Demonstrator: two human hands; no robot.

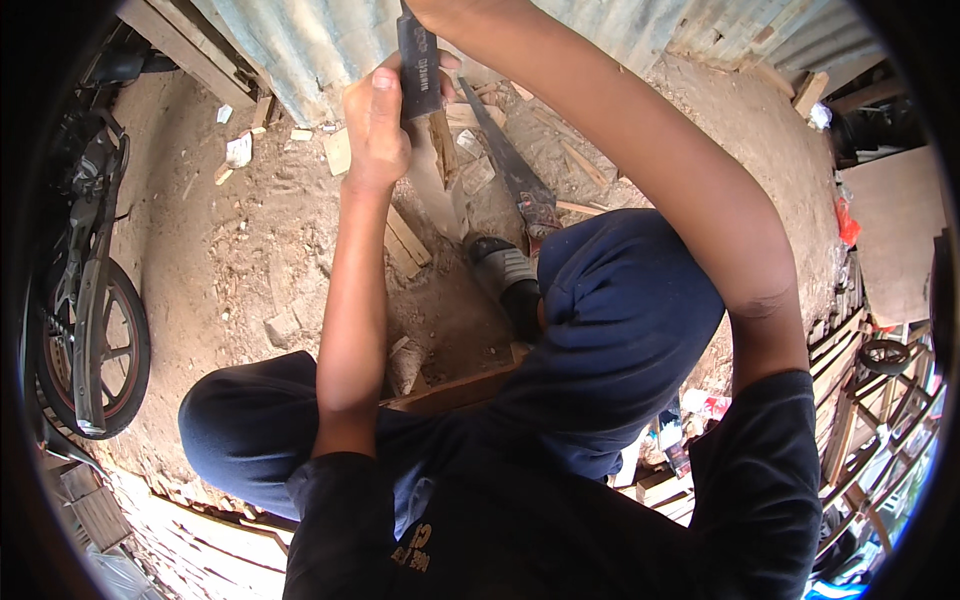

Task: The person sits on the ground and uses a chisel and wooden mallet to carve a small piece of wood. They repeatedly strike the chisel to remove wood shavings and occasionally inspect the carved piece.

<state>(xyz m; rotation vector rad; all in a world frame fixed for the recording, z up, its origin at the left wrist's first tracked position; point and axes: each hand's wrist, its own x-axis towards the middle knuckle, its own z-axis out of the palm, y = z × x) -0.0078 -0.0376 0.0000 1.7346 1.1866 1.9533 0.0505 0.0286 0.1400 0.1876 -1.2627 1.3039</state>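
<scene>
My left hand (376, 125) is raised near the top middle, thumb up, fingers wrapped behind a flat black piece with pale print (420, 75). A narrow strip of brown wood (441, 150) shows just below the black piece; whether the two are joined I cannot tell. My right hand (440, 10) reaches in from the right to the upper end of the black piece. Most of it is cut off by the top edge, and its fingers are hidden. On the dirt beyond my foot lies a handsaw (505, 150) with a dark, tapering blade.
Corrugated metal sheeting (310, 50) stands ahead. Wood offcuts (405, 240) and scraps litter the dirt floor (240, 220). My shoe (505, 270) rests near the saw. A motorcycle (95, 270) is parked at left. Stacked wood (840, 400) and a board (895, 230) stand at right.
</scene>
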